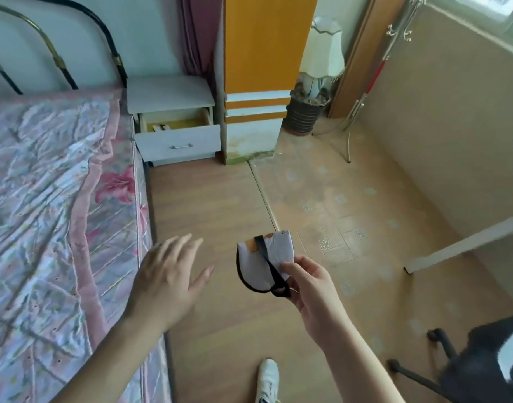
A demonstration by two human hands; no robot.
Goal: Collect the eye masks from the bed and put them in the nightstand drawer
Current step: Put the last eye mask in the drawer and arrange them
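Note:
My right hand (310, 286) pinches a folded white eye mask (264, 257) with a black edge and black strap, held over the wooden floor. My left hand (168, 277) is spread flat, palm down, beside the bed edge and holds nothing. The bed (45, 199) with its pink floral cover fills the left; I see no eye mask on the part in view. The white nightstand (171, 94) stands at the head of the bed, and its drawer (178, 139) is pulled open, showing something yellow inside.
An orange and white cabinet (258, 82) stands right of the nightstand, with a lamp (322, 53) and a dark ribbed basket (304, 114) behind it. A black office chair (482, 365) sits at lower right. A white shoe (266, 379) is on the floor below.

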